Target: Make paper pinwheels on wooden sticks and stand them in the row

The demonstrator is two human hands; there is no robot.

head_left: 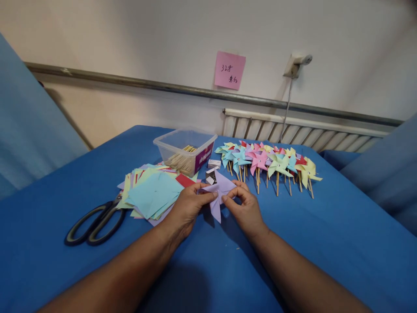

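A lilac paper pinwheel [219,187] with its points folded in is held up between both my hands, above the blue cloth. My left hand [190,206] pinches its left side, the thumb lying toward the centre. On the right side, my right hand [246,206] grips the paper between thumb and fingers. No stick shows on this pinwheel. Just behind it sits a small open box [210,177] with dark little pieces inside, partly covered by the paper. Left of my hands lies a pile of coloured paper squares [156,193], pale blue on top.
Black-handled scissors [94,224] lie at the left, blades under the paper. A clear plastic tub [185,152] holds thin wooden sticks. Another small box [214,164] stands beside it. Several finished pinwheels [259,160] on sticks lie at the back right of the blue-covered table [309,243].
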